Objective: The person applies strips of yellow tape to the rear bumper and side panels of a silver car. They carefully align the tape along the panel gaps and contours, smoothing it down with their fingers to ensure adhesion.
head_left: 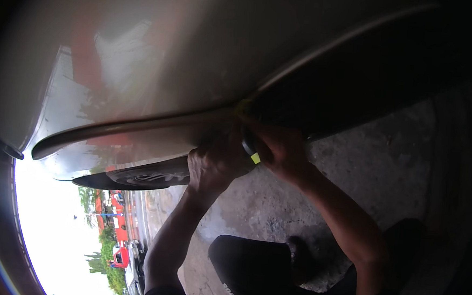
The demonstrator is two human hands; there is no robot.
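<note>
Both hands are up at the lower edge of the glossy silver car body panel [160, 62], right where it meets the dark wheel arch. I see the left hand [213, 165] closed into a fist against the panel's curved lip, seemingly bracing it, while the right hand [279, 150] is wrapped tight around a black-handled tool with a yellow-green tip [253, 155], pressed to the seam. Rough grey concrete ground [376, 156] lies below, dark-trousered knee [255, 267] bent low
</note>
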